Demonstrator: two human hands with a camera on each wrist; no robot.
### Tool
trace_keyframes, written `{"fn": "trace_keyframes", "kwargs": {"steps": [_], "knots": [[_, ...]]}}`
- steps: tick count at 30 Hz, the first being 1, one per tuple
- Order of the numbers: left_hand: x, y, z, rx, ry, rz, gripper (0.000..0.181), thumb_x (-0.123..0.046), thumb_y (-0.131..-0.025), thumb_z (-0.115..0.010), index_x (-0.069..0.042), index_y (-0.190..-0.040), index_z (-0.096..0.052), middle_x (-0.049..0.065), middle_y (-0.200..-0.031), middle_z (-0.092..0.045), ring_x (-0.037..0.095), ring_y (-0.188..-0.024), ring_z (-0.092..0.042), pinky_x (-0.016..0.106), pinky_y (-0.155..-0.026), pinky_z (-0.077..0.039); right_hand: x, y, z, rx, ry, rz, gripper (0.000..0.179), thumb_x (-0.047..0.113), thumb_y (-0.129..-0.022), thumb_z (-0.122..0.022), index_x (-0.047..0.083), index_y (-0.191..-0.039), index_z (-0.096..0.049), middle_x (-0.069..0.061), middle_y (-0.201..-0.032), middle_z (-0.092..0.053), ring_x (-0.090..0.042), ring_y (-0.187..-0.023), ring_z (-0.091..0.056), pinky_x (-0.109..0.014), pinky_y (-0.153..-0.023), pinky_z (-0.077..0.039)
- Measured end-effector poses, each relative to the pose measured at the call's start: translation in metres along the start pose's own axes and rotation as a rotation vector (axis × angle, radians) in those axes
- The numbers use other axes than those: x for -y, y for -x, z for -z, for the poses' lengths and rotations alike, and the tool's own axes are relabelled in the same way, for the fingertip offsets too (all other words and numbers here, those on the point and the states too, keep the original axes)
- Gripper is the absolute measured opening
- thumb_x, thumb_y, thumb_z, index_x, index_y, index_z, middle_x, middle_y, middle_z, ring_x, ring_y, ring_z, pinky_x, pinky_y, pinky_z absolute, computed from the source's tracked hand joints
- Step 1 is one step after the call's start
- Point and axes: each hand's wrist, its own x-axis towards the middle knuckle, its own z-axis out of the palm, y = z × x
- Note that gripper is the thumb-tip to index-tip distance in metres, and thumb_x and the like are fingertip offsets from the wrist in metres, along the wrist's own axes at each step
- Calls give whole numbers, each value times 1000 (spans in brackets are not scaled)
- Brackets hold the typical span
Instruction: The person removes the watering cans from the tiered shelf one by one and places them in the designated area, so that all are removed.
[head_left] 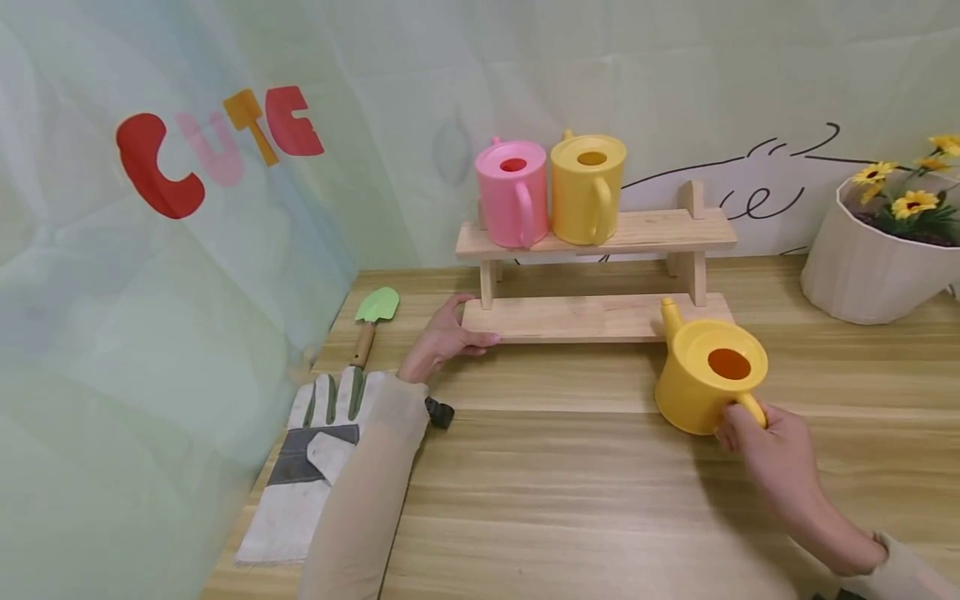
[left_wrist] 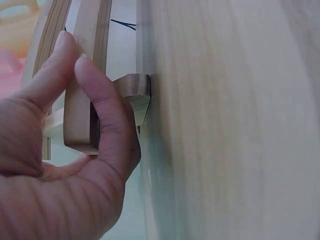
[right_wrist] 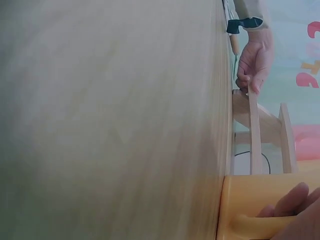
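At the left end of a two-tier wooden shelf [head_left: 585, 321], my left hand [head_left: 448, 337] grips the lower board. The left wrist view shows the thumb and a finger pinching that board [left_wrist: 79, 117] from both faces. My right hand [head_left: 783, 458] holds a yellow watering can [head_left: 690, 387] by its handle, its spout toward the shelf's right front corner. In the right wrist view, fingers [right_wrist: 295, 199] curl around the handle, and the can [right_wrist: 240, 195] appears right at the tabletop. A pink watering can [head_left: 497, 204] and another yellow watering can [head_left: 570, 200] stand side by side on the upper board.
Left of the left arm lie a green trowel [head_left: 365, 333] with a wooden handle and a white-and-grey work glove [head_left: 296, 458]. A white pot [head_left: 855, 267] of yellow flowers stands at the back right. Printed cloth backdrops [head_left: 420, 108] rise behind and along the left.
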Motion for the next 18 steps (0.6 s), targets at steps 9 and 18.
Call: {"fn": "trace_keyframes", "kwargs": {"steps": [9,18], "knots": [[0,-1,0,-4,8,3,100,9,-91,-83,-12,-170,-25,28,-135,-61,12,-76,-73,20,-64,-65,0,1,5,45,83,-33,39,20,-110,-57,3,-77,-68,11,-67,-65,-4,-71,-60,-19,-64,-49],[2,-2,1,1,1,-14,96,10,-92,-82,-10,-168,-28,23,-129,-64,13,-78,-72,21,-64,-66,3,7,12,14,253,-61,37,38,-107,-69,1,-110,-65,6,-76,-54,-8,-67,-46,-29,-53,-42]]}}
